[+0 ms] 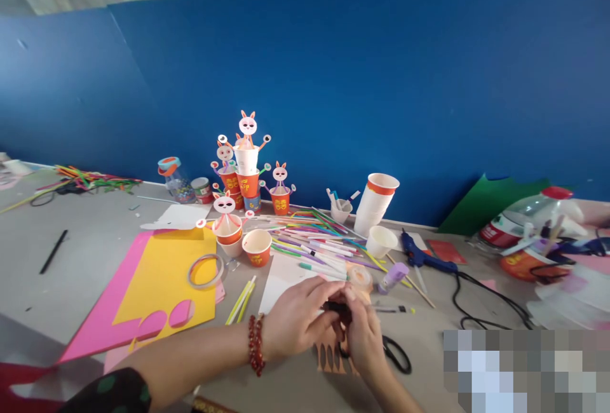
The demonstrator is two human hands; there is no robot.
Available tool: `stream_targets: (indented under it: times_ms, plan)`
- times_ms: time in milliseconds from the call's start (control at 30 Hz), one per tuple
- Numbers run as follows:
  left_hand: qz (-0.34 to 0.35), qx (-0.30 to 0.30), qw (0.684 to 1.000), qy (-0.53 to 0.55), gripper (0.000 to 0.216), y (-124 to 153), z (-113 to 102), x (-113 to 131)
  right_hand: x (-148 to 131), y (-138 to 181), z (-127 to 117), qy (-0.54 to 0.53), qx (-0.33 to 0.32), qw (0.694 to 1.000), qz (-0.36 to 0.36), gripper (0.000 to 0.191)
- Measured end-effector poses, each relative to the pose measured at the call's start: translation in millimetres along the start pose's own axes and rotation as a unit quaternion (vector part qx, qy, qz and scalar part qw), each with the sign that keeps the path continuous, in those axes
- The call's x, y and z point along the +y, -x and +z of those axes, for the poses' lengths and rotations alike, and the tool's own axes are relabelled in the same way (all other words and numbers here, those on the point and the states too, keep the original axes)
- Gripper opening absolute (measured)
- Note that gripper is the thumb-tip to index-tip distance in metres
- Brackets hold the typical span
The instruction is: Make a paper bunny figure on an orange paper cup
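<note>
My left hand (298,311), with a red bead bracelet (256,344) at its wrist, meets my right hand (365,330) above the near part of the table. Both hands are closed, fingertips together, around something small and dark whose kind I cannot make out. Beneath them lies a peach-orange paper sheet (328,362) with oval cut-outs. The black handle of a pair of scissors (405,362) shows beside my right hand. A tape roll (361,277) and a purple glue stick (393,277) lie just beyond the fingers.
Paper cups with rabbit figures (248,165) are stacked at the back. Several markers (324,251) lie in front of the wall. Yellow card (166,267) and a tape ring (204,271) are on the left. A blue glue gun (424,254) trails its cord on the right.
</note>
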State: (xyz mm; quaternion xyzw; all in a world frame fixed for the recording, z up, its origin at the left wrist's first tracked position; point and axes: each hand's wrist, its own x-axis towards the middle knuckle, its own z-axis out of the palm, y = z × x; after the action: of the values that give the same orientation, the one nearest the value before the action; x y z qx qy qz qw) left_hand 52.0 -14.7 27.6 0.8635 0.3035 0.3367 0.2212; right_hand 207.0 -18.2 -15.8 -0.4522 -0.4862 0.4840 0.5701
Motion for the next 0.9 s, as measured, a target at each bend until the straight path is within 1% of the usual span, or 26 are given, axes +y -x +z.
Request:
stream_targets:
  times_ms: [133,200,267,367,400,467,567,667,733,800,900]
  plan:
    - [-0.009,-0.025,0.995,-0.101,0.035,6.7,-5.7,-9.4,-2.2,1.2,5.6,0.009,-0.057,0.998,0.039,0.042]
    - [-0.013,-0.026,0.993,-0.118,0.033,9.0,-10.8,-18.8,0.2,-2.1,3.1,-0.009,-0.053,0.998,0.043,0.042]
    - [-0.030,-0.010,0.992,-0.126,0.033,10.5,-16.5,-33.5,1.1,-8.5,-3.1,-0.038,-0.014,0.999,0.029,0.041]
    - [-0.105,0.045,0.981,-0.155,0.026,11.9,-21.0,-61.3,-2.1,-18.6,-14.1,-0.071,0.069,0.995,-0.011,0.032]
    - [-0.121,0.043,0.977,-0.171,0.024,12.2,-20.7,-70.0,-3.7,-21.1,-17.0,-0.078,0.086,0.993,-0.021,0.029]
    - [-0.129,0.030,0.970,-0.202,0.020,12.1,-17.7,-83.8,-6.4,-24.4,-20.4,-0.088,0.102,0.990,-0.034,0.024]
    - [-0.125,0.024,0.969,-0.213,0.020,8.1,-10.5,-94.5,-9.0,-26.5,-22.1,-0.092,0.111,0.988,-0.052,0.021]
    - [-0.121,0.026,0.969,-0.215,0.023,-1.4,-3.3,-100.0,-14.9,-27.5,-25.8,-0.089,0.129,0.983,-0.093,0.018]
    - [-0.122,0.028,0.968,-0.216,0.024,-8.3,1.2,-104.6,-23.0,-28.2,-31.6,-0.085,0.148,0.975,-0.140,0.015]
    - [-0.122,0.029,0.969,-0.211,0.024,-13.6,5.5,-110.0,-33.4,-29.4,-39.6,-0.072,0.181,0.961,-0.198,0.013]
    - [-0.122,0.028,0.972,-0.197,0.024,-17.5,11.4,-116.0,-46.6,-32.2,-52.8,-0.027,0.244,0.930,-0.274,0.011]
